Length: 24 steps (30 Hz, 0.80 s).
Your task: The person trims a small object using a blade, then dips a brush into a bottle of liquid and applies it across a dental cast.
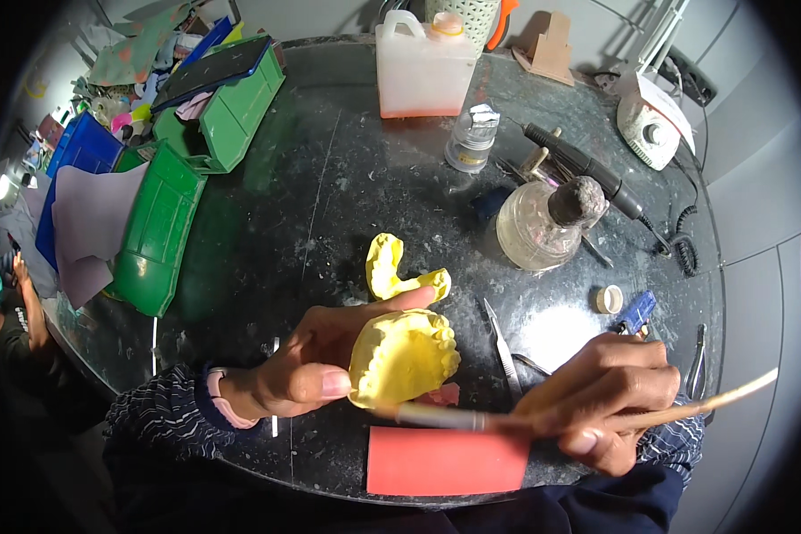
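Left hand (303, 369) grasping yellow dental cast (407, 358), centre of frame; right hand (610, 400), lower right, gripping brush (458, 420), tip near cast; red sheet (447, 461) lower centre

left forearm (169, 416), patterned-sleeved, entering from the near left; left wrist (238, 394) banded in pink; left hand (301, 360) closed in a grip, thumb nearer, one finger extended toward the far right; right hand (610, 400) at near right, fingers curled, thumb bent, gripping.
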Tool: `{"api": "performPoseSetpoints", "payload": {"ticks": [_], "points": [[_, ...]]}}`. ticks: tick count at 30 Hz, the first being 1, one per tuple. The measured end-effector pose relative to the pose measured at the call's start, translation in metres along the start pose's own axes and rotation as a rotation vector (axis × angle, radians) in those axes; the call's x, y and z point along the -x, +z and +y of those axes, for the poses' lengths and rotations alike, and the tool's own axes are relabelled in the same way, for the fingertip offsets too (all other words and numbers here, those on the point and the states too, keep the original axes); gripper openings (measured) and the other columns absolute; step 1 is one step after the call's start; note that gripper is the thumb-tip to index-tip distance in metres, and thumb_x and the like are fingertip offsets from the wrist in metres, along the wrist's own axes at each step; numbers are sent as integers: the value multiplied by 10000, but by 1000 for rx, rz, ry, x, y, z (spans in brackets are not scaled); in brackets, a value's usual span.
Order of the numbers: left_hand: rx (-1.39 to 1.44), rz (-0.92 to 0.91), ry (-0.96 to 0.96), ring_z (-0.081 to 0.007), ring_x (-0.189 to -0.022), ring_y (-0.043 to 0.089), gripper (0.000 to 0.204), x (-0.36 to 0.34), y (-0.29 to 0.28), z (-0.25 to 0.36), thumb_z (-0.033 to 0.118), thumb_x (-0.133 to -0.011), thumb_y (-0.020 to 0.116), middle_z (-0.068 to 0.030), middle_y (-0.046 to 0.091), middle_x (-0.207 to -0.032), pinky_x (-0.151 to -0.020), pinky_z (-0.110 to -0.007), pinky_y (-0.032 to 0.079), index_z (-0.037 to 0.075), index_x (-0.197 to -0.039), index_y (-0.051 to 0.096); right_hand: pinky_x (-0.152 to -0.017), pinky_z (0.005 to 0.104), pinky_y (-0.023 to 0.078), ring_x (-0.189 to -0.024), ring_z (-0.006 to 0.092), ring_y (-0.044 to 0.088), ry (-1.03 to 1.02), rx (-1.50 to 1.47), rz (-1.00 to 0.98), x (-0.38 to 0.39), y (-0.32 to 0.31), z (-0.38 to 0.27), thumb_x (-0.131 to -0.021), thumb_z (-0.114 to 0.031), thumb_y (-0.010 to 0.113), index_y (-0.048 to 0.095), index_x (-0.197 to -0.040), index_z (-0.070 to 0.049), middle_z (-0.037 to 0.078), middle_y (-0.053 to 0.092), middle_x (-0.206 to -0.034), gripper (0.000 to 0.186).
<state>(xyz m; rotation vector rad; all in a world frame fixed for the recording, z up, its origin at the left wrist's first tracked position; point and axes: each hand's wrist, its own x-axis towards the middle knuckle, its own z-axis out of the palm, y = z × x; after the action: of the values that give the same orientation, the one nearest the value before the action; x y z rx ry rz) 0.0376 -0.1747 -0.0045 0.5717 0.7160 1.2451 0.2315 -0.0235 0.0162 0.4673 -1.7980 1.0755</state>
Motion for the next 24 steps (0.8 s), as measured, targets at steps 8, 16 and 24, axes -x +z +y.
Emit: {"api": "performPoseSetpoints", "payload": {"ticks": [8, 16, 24], "points": [[24, -8, 30, -236, -1199, 485, 926, -4, 5, -1, 268, -645, 639, -151, 485, -1291, -1035, -366, 361, -19, -1414, 211, -424, 265, 515, -504, 174, 622, 206, 446, 25, -1, -11, -25, -820, -144, 577, 620, -772, 0, 125, 624, -624, 158], [57, -60, 87, -245, -1216, 457, 821, 1, 4, -1, 188, -735, 639, -153, 446, -1323, -1052, -418, 323, -2, -1414, 219, -456, 284, 575, -535, 210, 648, 84, 407, 91, -5, 1, -22, -839, -58, 602, 622, -719, 61, 137, 627, -648, 170], [45, 63, 153, -224, -1200, 462, 780, 0, 0, -11, 138, -684, 701, -106, 468, -1283, -1030, -360, 356, 33, -1363, 330, -571, 215, 564, -670, 143, 629, -7, 545, -368, 2, 7, -26, -716, 14, 633, 634, -810, 47, 82, 588, -739, 99]]}}
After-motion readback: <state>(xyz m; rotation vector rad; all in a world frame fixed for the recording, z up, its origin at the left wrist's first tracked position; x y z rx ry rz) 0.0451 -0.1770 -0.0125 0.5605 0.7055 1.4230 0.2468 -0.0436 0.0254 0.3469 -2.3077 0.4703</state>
